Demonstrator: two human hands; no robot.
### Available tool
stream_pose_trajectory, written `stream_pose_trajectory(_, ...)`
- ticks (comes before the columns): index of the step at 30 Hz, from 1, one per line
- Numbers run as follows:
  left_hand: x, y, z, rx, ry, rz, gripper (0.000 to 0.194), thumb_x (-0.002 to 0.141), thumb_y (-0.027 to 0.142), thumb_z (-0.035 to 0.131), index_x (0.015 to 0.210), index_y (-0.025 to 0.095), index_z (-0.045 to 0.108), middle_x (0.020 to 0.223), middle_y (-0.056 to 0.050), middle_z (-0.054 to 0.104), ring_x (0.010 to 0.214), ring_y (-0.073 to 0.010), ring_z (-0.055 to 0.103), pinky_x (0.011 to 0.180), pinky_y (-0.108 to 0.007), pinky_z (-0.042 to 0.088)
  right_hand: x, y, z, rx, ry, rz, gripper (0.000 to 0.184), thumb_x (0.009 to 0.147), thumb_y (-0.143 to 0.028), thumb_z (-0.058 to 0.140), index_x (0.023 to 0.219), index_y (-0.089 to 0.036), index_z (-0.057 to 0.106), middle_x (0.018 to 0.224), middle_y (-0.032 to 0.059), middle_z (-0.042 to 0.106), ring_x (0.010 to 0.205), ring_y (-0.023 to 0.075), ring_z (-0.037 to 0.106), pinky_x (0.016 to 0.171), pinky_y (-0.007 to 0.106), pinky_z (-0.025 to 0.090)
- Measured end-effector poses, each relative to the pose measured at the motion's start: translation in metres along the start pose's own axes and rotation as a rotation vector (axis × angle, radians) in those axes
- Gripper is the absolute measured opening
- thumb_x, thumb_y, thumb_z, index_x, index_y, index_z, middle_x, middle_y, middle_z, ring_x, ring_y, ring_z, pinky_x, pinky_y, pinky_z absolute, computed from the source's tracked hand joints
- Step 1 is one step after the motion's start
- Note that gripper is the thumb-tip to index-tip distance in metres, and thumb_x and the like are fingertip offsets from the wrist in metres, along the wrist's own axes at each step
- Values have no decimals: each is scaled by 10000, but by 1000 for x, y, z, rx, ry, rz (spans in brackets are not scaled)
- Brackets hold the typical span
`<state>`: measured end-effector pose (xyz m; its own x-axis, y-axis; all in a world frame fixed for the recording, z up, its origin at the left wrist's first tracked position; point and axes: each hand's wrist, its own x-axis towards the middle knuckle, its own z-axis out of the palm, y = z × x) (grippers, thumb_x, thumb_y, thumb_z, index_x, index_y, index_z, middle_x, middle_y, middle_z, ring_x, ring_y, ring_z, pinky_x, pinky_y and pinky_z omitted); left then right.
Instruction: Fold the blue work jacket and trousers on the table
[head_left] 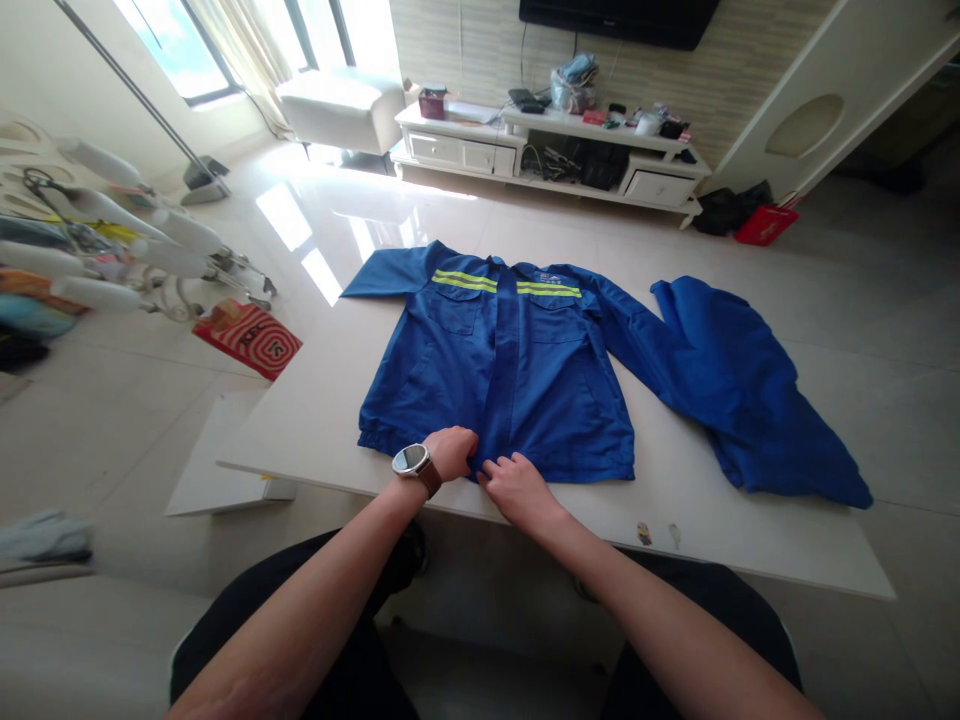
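A blue work jacket (525, 370) with two yellow-green reflective stripes lies spread front-up on a low white table (322, 420). Its left sleeve is folded across; its right sleeve runs out toward another blue garment (757, 400) heaped at the table's right. My left hand (450, 452), with a wristwatch on a brown strap, is closed on the jacket's bottom hem at the centre opening. My right hand (517, 488) pinches the hem right beside it, fingers curled on the cloth.
A red printed bag (247, 337) lies on the floor left of the table, a white board (214, 465) below it. A drying rack with white bars (112, 240) stands far left. A white TV cabinet (547, 150) lines the back wall. Small bits (645, 533) sit near the table's front edge.
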<state>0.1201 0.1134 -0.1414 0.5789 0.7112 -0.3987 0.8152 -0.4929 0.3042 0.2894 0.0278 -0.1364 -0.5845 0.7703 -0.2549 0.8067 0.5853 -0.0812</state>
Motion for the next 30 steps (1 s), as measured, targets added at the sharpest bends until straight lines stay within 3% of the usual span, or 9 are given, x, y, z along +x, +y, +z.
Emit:
stream_pose_trajectory(10, -1, 7, -3, 41, -1, -9, 137, 784, 151, 706, 914, 195, 723, 998, -92, 761, 964, -262, 719, 784, -319, 530, 2, -2, 1, 2, 21, 13, 431, 1084, -157, 326, 1114, -143, 755, 1091, 131, 719, 937, 229, 636, 764, 387, 372)
stream_pose_trajectory(20, 2, 1, 2, 0, 10, -3, 121, 764, 178, 715, 882, 204, 722, 962, -81, 755, 936, -266, 714, 732, -312, 509, -1, 9, 0, 62, 66, 27, 370, 1063, -177, 403, 1175, -227, 752, 1027, 85, 701, 847, 192, 607, 750, 369, 323)
stream_pose_trajectory(23, 0, -1, -9, -102, 26, 20, 137, 761, 177, 700, 891, 211, 727, 937, -58, 759, 884, -234, 709, 713, -288, 496, -8, 21, -16, 44, 183, 37, 319, 1020, -170, 480, 1186, -227, 746, 996, 79, 687, 868, 197, 582, 771, 365, 318)
stream_pose_trajectory(27, -5, -2, -33, -288, 155, 124, 196, 782, 183, 653, 963, 211, 723, 907, -22, 757, 809, -181, 690, 717, -257, 500, -15, 35, -37, 31, 394, 143, 350, 1014, -194, 495, 1286, -210, 715, 967, 94, 680, 931, 221, 570, 840, 372, 328)
stream_pose_trajectory(30, -9, -8, -43, -255, 177, 123, 262, 751, 165, 663, 999, 219, 723, 929, -18, 753, 855, -195, 695, 758, -267, 518, -16, 39, -39, 83, 300, 128, 331, 994, -208, 539, 1268, -214, 724, 982, 89, 700, 953, 222, 595, 859, 361, 358)
